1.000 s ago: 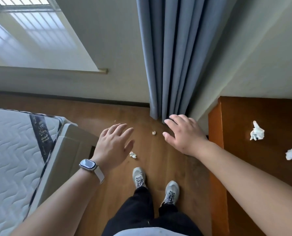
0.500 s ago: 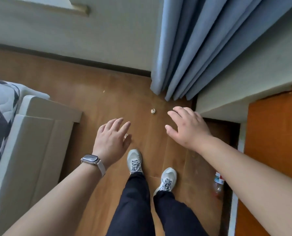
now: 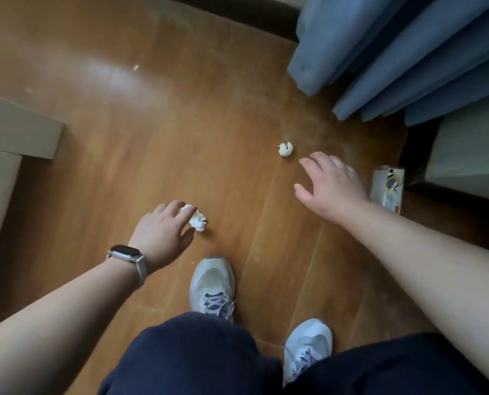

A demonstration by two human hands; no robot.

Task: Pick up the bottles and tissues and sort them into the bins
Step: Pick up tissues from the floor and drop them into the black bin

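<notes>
A crumpled white tissue (image 3: 197, 219) lies on the wooden floor just ahead of my left shoe. My left hand (image 3: 160, 229), with a watch on the wrist, reaches down to it; the fingertips touch its left side and the thumb is spread below it. A smaller tissue ball (image 3: 286, 149) lies farther ahead near the curtain. My right hand (image 3: 331, 186) hovers with spread fingers just right of and below that ball, a short gap apart, holding nothing. A printed white carton (image 3: 388, 188) lies on the floor just right of my right hand.
Blue curtain (image 3: 394, 55) hangs at the upper right, its hem reaching the floor. A pale furniture corner (image 3: 471, 155) stands at the right behind the carton. The beige bed frame (image 3: 12, 132) fills the left edge. My shoes (image 3: 212, 283) stand below the hands.
I have bent down, so the floor is much closer. Both hands dropped toward the floor: the left now touches the near tissue, the right nears the small ball. The carton came into view.
</notes>
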